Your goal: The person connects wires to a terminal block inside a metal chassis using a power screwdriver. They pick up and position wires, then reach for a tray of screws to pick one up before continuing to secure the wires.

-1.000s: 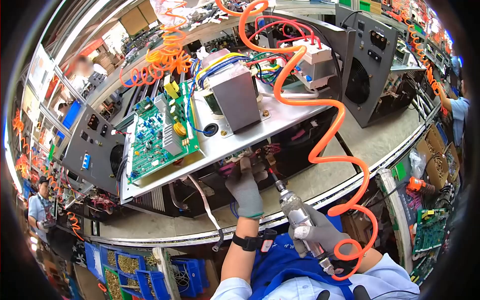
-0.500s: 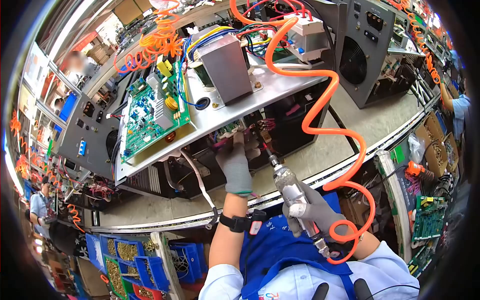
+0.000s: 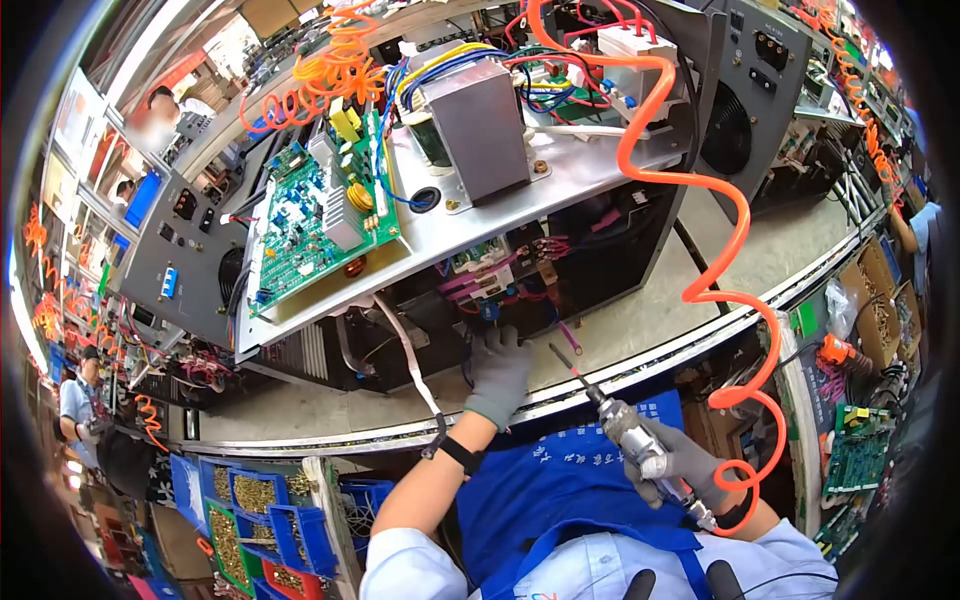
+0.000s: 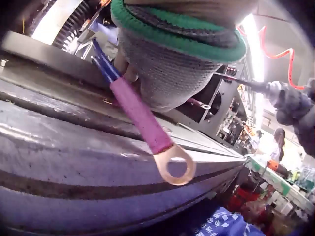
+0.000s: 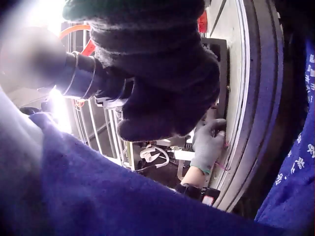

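Note:
My left hand [image 3: 500, 375], in a grey glove, is low at the front of an opened dark power unit [image 3: 610, 265], beside its loose wires. The left wrist view shows a purple-sleeved cable end [image 4: 142, 115] with a copper ring terminal, close to the glove; its blue wires run past the fingers, and I cannot tell whether they pinch them. Another purple ring-terminal cable [image 3: 570, 338] sticks out to the right of that hand. My right hand [image 3: 685, 465], also gloved, grips an air screwdriver [image 3: 635, 435], its bit pointing up and left toward the unit.
Above the opening lies a metal plate [image 3: 440, 230] carrying a green circuit board [image 3: 320, 215] and a transformer [image 3: 475, 130]. An orange coiled hose [image 3: 735, 230] hangs at the right, joined to the screwdriver. Blue bins [image 3: 300, 540] of screws stand below left. Other units flank this one.
My left hand has come out of the unit's opening, down toward the bench front, uncovering the wires inside. The screwdriver has drawn back from the opening, down and right, in my right hand.

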